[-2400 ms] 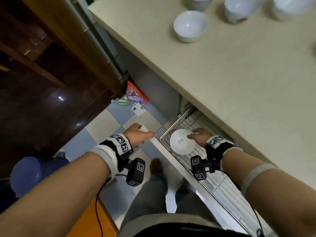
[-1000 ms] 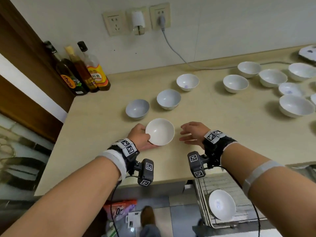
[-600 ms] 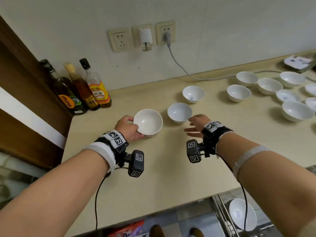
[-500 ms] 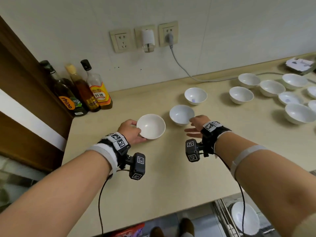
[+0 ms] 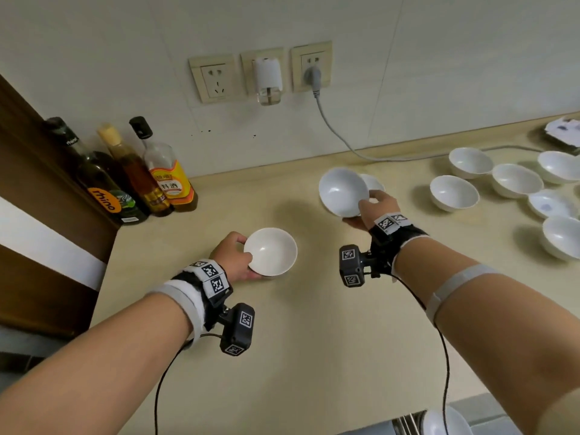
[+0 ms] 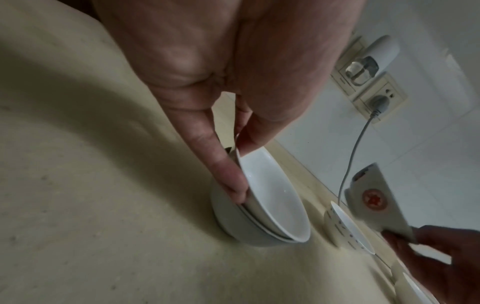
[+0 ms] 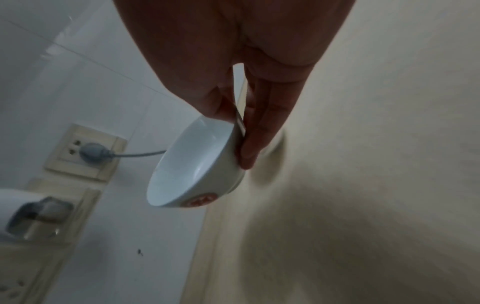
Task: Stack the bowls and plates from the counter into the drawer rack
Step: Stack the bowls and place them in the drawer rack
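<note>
Beige counter (image 5: 314,356) runs below a tiled wall with sockets; oil bottles (image 5: 135,174) stand far left, more white bowls (image 5: 514,180) sit far right, and a bowl in the drawer rack (image 5: 445,422) peeks in at the near edge. From the head view, the left hand (image 5: 233,257) holds a white bowl (image 5: 270,252) low at the counter, and the right hand (image 5: 373,208) lifts a tilted bowl (image 5: 343,192).

Left wrist: thumb and fingers (image 6: 223,174) pinch the rim of the upper bowl, nested in a lower bowl (image 6: 233,226). Lifting by that rim alone would likely leave the lower one behind or drag it.

Right wrist: thumb inside, fingers (image 7: 259,133) outside, pinching one rim point. Tilted so steeply, the glazed bowl could slip and strike the counter.
</note>
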### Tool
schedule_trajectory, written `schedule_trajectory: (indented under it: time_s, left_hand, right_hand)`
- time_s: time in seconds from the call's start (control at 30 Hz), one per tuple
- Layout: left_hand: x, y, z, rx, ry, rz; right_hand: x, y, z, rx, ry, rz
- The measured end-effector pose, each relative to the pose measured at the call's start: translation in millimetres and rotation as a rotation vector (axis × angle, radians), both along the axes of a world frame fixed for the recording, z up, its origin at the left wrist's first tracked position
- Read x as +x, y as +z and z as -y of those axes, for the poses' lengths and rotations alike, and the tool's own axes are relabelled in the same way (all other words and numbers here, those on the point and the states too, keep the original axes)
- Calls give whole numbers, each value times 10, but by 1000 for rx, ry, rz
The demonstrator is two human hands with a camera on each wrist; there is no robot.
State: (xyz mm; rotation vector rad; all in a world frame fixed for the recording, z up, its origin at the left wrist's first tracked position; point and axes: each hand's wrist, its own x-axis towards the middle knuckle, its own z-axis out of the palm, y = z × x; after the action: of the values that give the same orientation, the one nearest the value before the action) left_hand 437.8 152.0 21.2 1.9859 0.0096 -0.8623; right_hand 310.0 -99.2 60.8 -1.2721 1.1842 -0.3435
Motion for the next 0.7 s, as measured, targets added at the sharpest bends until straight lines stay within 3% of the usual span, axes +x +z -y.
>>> schedule_trajectory:
  time_s: [0.23,0.43,0.7]
  left_hand:
    - [42,-71,347,-74,27,-68]
    - [23,-107,544,-9,43,-144]
    - [229,157,1051,-161,28,-111]
  right_hand:
    - [103,54,629,-131,-7,-146]
    - [205,-178,831,-45,-23,-159]
    - [296,-485,1025,-1,10,-134]
